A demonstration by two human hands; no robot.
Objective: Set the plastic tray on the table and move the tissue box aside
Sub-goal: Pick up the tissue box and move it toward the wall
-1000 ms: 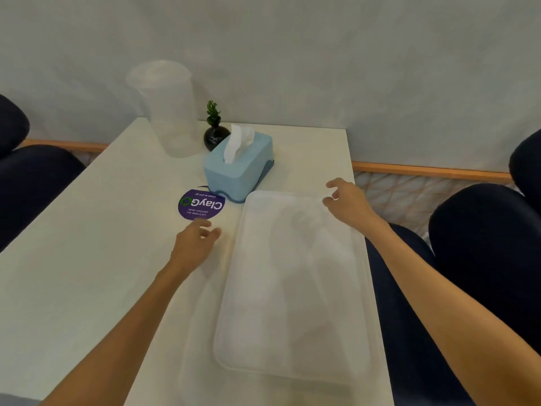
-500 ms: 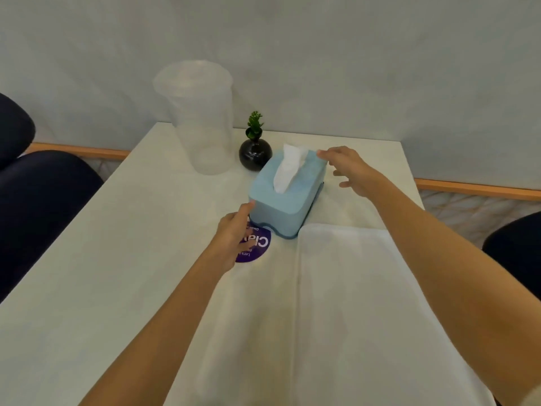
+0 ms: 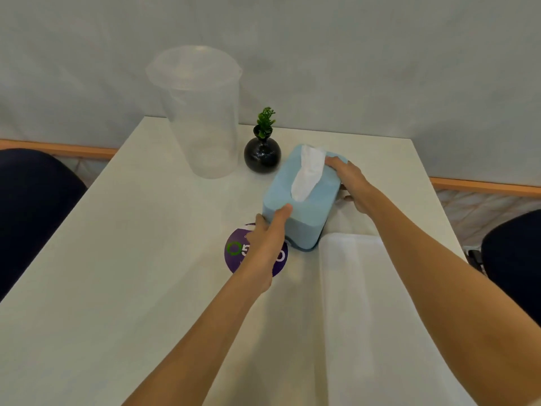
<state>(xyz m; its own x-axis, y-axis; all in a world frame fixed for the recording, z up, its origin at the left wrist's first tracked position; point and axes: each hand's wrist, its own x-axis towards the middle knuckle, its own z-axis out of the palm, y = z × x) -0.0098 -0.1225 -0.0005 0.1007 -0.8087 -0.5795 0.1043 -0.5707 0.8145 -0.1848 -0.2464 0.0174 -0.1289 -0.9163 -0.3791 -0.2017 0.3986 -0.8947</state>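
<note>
A light blue tissue box [image 3: 304, 213] with a white tissue sticking out of its top stands on the white table [image 3: 123, 259]. My left hand [image 3: 268, 238] presses against its near left end, thumb up on the corner. My right hand [image 3: 349, 183] grips its far right end, fingers over the top edge. The translucent plastic tray [image 3: 369, 332] lies flat on the table at the right, its far edge just short of the box, partly under my right forearm.
A tall clear plastic container [image 3: 199, 112] stands at the back left. A small black vase with a green sprig [image 3: 262, 150] sits just behind the box. A round purple sticker [image 3: 237, 253] lies under my left hand. Dark chairs flank the table.
Both hands left the tray and reached forward to the tissue box. They now hold it at both ends. The view has moved closer to the box.
</note>
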